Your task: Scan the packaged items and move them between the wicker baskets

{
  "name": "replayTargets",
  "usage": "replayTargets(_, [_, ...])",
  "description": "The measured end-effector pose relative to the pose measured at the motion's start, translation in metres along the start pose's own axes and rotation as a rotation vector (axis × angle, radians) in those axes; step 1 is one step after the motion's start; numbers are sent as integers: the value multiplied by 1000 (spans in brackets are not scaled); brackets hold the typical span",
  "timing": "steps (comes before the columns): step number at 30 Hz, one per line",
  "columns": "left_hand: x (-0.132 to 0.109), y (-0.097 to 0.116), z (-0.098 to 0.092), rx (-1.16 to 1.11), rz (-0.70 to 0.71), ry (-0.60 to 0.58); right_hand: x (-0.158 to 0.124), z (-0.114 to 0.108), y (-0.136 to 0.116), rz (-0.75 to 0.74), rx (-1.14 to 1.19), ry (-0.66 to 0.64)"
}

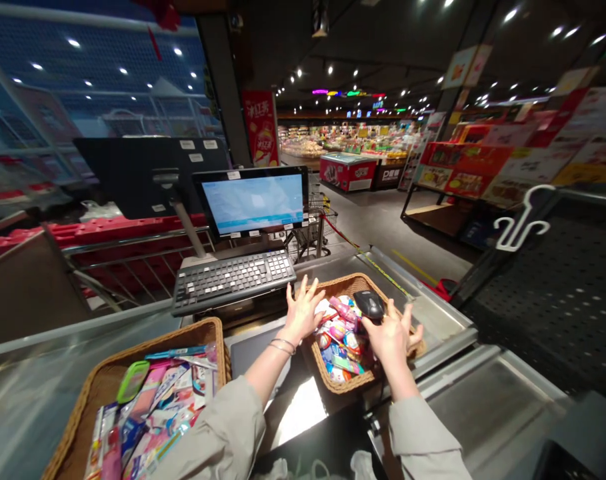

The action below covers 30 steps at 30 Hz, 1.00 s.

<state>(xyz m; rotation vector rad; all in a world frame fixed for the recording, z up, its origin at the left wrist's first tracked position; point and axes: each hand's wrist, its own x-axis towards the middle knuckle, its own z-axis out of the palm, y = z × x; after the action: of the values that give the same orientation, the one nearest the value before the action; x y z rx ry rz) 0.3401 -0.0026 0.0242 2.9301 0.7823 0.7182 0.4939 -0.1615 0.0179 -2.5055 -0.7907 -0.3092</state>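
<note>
A small woven basket (340, 385) sits on the counter, filled with small brightly wrapped sweets and toys (339, 333). A black computer mouse (369, 304) rests on top of them. My left hand (303, 312), with bracelets at the wrist, is open at the basket's left rim, fingers spread. My right hand (390, 339) is open over the right rim, its thumb close to the mouse and its fingers apart. Whether either palm presses on the rim I cannot tell. Neither hand holds anything visible.
A larger wicker basket (90, 383) of packaged goods stands at left. Behind are a black keyboard (235, 277) and a lit monitor (255, 200). Metal counter sections (487, 393) lie at right, beside a dark perforated panel (547, 287) with white hooks (520, 227).
</note>
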Motion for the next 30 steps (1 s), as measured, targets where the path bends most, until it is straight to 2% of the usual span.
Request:
replayTargets(6, [-28,-29,-25,67,-119,88,-12,-6,-46,-88,65,30])
replayTargets(14, [-82,-68,-63,164,-304,121,-23,-11,-102,-267,202,-80])
replayTargets(23, [-170,-119,-100,294,-542,169,-43,5,-154,-418,272,-139])
replayTargets(30, [-243,-157,-114,392,-734,56,-68,26,-176,-456,237,-242])
